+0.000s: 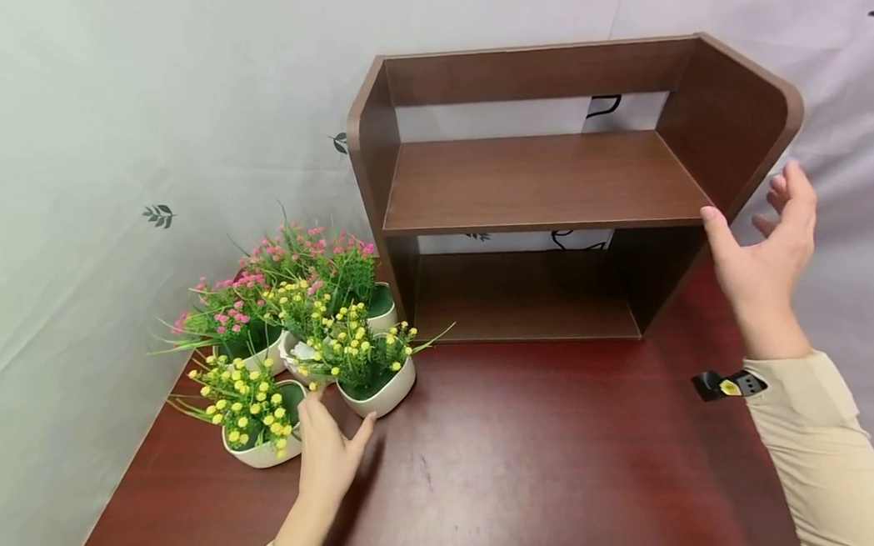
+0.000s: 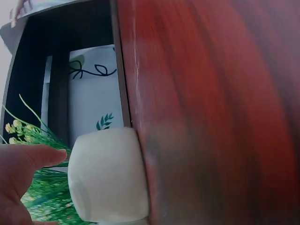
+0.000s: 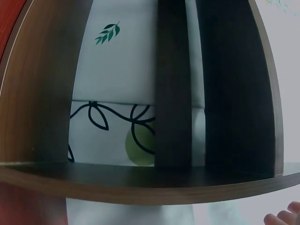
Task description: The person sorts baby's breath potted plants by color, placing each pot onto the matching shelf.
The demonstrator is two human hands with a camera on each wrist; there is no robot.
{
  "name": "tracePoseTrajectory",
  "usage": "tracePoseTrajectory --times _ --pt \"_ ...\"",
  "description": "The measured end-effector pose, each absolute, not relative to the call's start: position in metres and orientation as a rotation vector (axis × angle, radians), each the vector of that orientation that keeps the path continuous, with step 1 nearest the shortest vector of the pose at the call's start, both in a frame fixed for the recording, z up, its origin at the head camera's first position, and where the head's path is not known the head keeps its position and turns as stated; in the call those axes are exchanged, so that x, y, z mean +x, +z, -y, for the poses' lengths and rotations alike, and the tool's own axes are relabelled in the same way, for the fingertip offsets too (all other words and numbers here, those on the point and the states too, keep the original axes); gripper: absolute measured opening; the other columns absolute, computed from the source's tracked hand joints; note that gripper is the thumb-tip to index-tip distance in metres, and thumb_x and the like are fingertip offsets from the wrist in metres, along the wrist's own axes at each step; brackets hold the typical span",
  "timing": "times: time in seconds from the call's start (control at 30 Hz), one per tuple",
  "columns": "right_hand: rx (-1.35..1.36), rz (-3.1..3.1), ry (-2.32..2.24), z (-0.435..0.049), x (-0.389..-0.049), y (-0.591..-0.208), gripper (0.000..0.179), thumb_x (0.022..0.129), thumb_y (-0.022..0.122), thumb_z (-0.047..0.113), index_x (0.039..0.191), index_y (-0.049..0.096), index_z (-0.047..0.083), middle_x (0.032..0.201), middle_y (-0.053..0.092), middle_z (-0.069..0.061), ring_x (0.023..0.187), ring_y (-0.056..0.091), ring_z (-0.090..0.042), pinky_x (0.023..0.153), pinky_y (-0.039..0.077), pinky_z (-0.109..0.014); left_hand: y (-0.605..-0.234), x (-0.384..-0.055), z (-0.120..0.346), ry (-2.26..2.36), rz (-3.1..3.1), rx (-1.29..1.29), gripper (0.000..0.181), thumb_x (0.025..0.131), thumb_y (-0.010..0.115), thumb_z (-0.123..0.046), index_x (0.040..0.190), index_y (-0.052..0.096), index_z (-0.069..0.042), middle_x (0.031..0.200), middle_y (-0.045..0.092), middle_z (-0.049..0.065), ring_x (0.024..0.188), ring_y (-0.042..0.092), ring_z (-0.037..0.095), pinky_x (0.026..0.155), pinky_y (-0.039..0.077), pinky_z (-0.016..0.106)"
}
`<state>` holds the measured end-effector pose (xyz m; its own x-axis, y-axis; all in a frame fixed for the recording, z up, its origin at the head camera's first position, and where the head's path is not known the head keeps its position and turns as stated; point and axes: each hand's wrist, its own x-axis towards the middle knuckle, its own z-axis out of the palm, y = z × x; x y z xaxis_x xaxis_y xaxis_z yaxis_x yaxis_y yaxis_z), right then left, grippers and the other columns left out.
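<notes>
Several white pots of artificial flowers stand in a cluster on the left of the table. My left hand reaches between the front-left pot of yellow flowers and the front-right one. Its thumb and fingers are spread around the near side of the front-right pot; in the left wrist view a gap shows between the hand and that white pot. My right hand, fingers parted, is raised beside the right side panel of a brown two-tier shelf. Whether its thumb touches the panel's edge I cannot tell.
Pots of pink flowers stand behind the yellow ones, close to the shelf's left panel. The shelf rests on the dark red table, its compartments facing me. A pale patterned curtain hangs behind and at the left.
</notes>
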<state>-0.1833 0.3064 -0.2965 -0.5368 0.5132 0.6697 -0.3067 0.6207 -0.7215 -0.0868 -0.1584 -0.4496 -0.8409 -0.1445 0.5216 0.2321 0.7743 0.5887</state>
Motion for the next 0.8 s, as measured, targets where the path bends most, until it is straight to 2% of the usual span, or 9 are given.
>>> tracePoseTrajectory --times 0.2,0.37,0.43,0.57,0.67,0.8 --pt "-0.227 1.867 1.214 -0.310 -0.186 -0.299 0.068 0.079 0.075 0.018 0.139 0.043 0.023 0.128 0.055 0.006 0.113 0.055 -0.008 0.091 0.046 -0.018 -0.457 -0.092 0.161 -1.023 2.530 0.005 0.077 0.074 0.078 -0.014 0.129 0.034 0.018 0.118 0.042 0.037 0.104 0.045 0.046 0.087 0.040 0.056" --pt "-0.261 1.832 1.339 -0.310 -0.189 -0.301 0.065 0.079 0.074 0.014 0.137 0.046 0.022 0.122 0.058 0.005 0.105 0.058 -0.008 0.083 0.047 -0.016 -0.461 -0.100 0.165 -1.183 2.617 0.036 0.083 0.075 0.079 -0.017 0.134 0.031 0.017 0.130 0.039 0.037 0.116 0.042 0.045 0.094 0.039 0.055" --pt "-0.273 1.813 1.380 -0.310 -0.191 -0.301 0.063 0.079 0.073 0.013 0.136 0.048 0.021 0.119 0.059 0.005 0.101 0.059 -0.007 0.082 0.047 -0.017 -0.462 -0.103 0.166 -1.207 2.629 0.026 0.085 0.074 0.079 -0.018 0.134 0.031 0.017 0.132 0.038 0.036 0.123 0.037 0.045 0.101 0.034 0.055" --pt "-0.270 1.735 1.488 -0.311 -0.195 -0.302 0.053 0.077 0.074 0.007 0.127 0.058 0.017 0.110 0.062 0.006 0.092 0.060 -0.007 0.081 0.048 -0.015 -0.463 -0.111 0.169 -1.251 2.623 0.005 0.085 0.072 0.081 -0.020 0.134 0.033 0.014 0.130 0.041 0.033 0.126 0.037 0.044 0.105 0.032 0.055" --pt "-0.252 1.691 1.521 -0.311 -0.196 -0.301 0.046 0.076 0.076 0.005 0.119 0.064 0.016 0.103 0.065 0.007 0.085 0.061 -0.006 0.074 0.048 -0.013 -0.463 -0.117 0.171 -1.335 2.605 -0.004 0.087 0.071 0.083 -0.019 0.136 0.033 0.011 0.133 0.041 0.030 0.128 0.036 0.042 0.107 0.030 0.053" --pt "-0.250 1.634 1.632 -0.311 -0.197 -0.299 0.040 0.075 0.077 0.003 0.112 0.068 0.015 0.091 0.067 0.008 0.075 0.061 -0.004 0.056 0.046 -0.011 -0.463 -0.123 0.174 -1.419 2.600 0.009 0.089 0.070 0.084 -0.018 0.138 0.033 0.007 0.136 0.041 0.027 0.130 0.038 0.039 0.108 0.030 0.050"
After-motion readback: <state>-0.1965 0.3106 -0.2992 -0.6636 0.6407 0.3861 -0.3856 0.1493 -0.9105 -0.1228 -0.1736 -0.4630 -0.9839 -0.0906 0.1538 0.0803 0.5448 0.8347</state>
